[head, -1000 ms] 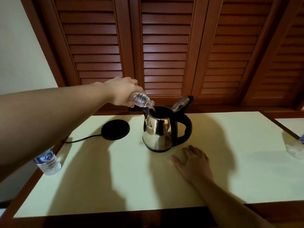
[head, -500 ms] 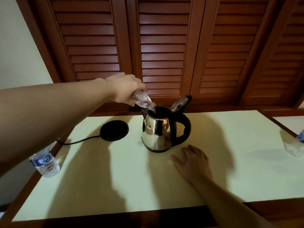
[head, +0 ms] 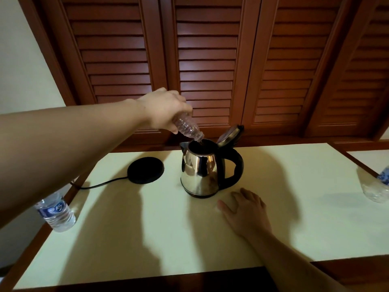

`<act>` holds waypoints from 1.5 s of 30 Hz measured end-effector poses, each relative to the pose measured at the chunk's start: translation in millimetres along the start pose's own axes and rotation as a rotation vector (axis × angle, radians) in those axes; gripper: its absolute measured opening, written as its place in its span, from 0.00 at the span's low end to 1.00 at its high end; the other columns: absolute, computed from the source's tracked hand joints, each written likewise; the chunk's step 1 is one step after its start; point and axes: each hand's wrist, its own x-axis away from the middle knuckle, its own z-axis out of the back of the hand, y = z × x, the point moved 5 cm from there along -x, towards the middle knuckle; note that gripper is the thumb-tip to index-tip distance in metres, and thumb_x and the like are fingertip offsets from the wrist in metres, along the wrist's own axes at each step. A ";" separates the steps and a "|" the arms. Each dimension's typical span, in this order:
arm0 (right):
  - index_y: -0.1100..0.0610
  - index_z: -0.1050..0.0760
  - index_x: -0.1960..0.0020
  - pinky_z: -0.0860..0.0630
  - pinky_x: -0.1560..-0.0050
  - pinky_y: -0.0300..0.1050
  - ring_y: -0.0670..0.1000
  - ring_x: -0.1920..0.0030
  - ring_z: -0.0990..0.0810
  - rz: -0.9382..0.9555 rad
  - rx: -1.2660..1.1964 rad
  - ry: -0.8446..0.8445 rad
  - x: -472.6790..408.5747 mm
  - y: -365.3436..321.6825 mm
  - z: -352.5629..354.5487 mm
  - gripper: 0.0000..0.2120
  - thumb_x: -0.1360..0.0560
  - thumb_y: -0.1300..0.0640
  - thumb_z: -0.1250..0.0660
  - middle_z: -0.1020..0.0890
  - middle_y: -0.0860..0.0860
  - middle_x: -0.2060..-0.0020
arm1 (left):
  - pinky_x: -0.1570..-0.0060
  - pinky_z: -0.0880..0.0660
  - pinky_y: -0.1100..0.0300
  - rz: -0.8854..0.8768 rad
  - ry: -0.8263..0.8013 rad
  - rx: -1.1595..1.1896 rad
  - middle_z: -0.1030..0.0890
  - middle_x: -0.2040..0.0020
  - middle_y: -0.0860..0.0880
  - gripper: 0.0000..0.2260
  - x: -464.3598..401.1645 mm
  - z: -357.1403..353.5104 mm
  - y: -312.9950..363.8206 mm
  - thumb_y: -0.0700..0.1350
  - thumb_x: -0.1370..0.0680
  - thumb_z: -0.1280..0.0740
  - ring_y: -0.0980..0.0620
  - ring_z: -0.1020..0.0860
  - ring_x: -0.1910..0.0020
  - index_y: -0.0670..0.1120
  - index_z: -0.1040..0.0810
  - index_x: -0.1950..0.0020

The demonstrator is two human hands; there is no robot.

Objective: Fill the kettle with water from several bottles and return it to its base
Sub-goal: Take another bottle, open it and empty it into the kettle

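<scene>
A steel kettle (head: pixel 200 171) with a black handle stands mid-table, its lid (head: pixel 230 134) tipped open. My left hand (head: pixel 163 109) grips a clear plastic bottle (head: pixel 188 128), tilted steeply neck-down with its mouth over the kettle's opening. My right hand (head: pixel 245 211) lies flat on the table just in front of the kettle, fingers spread, holding nothing. The round black kettle base (head: pixel 145 170) sits to the kettle's left, its cord running off the left edge.
A labelled water bottle (head: pixel 55 211) stands at the table's left edge under my forearm. Another bottle (head: pixel 376 186) stands at the far right. The pale table (head: pixel 294 207) has a wooden rim; brown louvred doors (head: pixel 206 66) rise behind it.
My left hand has raised the bottle's bottom end, so it tilts more steeply into the kettle. The right hand has stayed put.
</scene>
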 end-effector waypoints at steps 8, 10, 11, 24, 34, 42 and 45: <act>0.41 0.24 0.33 0.37 0.30 0.54 0.53 0.34 0.32 0.057 0.012 -0.016 -0.4 -4.0 -2.5 0.36 0.30 0.22 0.48 0.29 0.48 0.36 | 0.42 0.30 0.48 -0.036 0.144 -0.073 0.21 0.42 0.48 0.24 2.4 12.7 10.8 0.53 0.26 0.25 0.43 0.25 0.39 0.54 0.23 0.31; 0.40 0.24 0.34 0.35 0.34 0.55 0.53 0.37 0.32 0.080 0.037 -0.032 -2.7 -7.3 -2.0 0.33 0.29 0.23 0.46 0.29 0.48 0.39 | 0.43 0.29 0.48 -0.012 0.157 -0.075 0.21 0.42 0.48 0.24 5.2 8.5 11.8 0.53 0.25 0.26 0.44 0.25 0.40 0.53 0.23 0.30; 0.41 0.24 0.34 0.35 0.36 0.55 0.53 0.37 0.31 0.094 0.050 -0.053 -4.1 -9.2 -2.3 0.31 0.28 0.25 0.44 0.28 0.48 0.40 | 0.44 0.29 0.48 0.022 0.155 -0.055 0.22 0.42 0.48 0.24 7.5 4.5 11.5 0.53 0.26 0.26 0.43 0.25 0.40 0.53 0.24 0.30; 0.48 0.21 0.36 0.25 0.51 0.34 0.41 0.51 0.20 0.270 -0.563 0.107 -3.1 -68.7 61.4 0.14 0.20 0.48 0.30 0.19 0.44 0.48 | 0.49 0.29 0.58 0.504 0.332 0.760 0.22 0.49 0.50 0.26 105.9 -94.5 33.8 0.49 0.33 0.17 0.50 0.23 0.49 0.53 0.19 0.37; 0.48 0.19 0.34 0.21 0.46 0.37 0.39 0.49 0.18 0.281 -0.609 0.097 2.7 -86.9 100.7 0.15 0.20 0.48 0.30 0.16 0.40 0.49 | 0.46 0.27 0.67 0.389 0.395 1.020 0.21 0.44 0.56 0.26 119.9 -105.7 97.9 0.50 0.30 0.18 0.61 0.23 0.46 0.58 0.20 0.33; 0.50 0.14 0.46 0.21 0.51 0.37 0.42 0.54 0.15 0.334 -0.566 0.081 19.9 -56.1 121.4 0.06 0.20 0.52 0.28 0.13 0.42 0.56 | 0.47 0.23 0.58 0.269 0.333 1.078 0.21 0.45 0.55 0.26 97.8 -96.1 125.2 0.50 0.29 0.19 0.56 0.21 0.47 0.57 0.20 0.32; 0.51 0.18 0.52 0.19 0.58 0.43 0.47 0.62 0.16 0.267 -0.537 0.071 21.6 -42.9 124.7 0.08 0.18 0.48 0.31 0.16 0.48 0.63 | 0.44 0.24 0.56 0.260 0.352 1.067 0.21 0.43 0.52 0.25 86.4 -90.5 144.0 0.49 0.28 0.20 0.52 0.22 0.45 0.55 0.20 0.31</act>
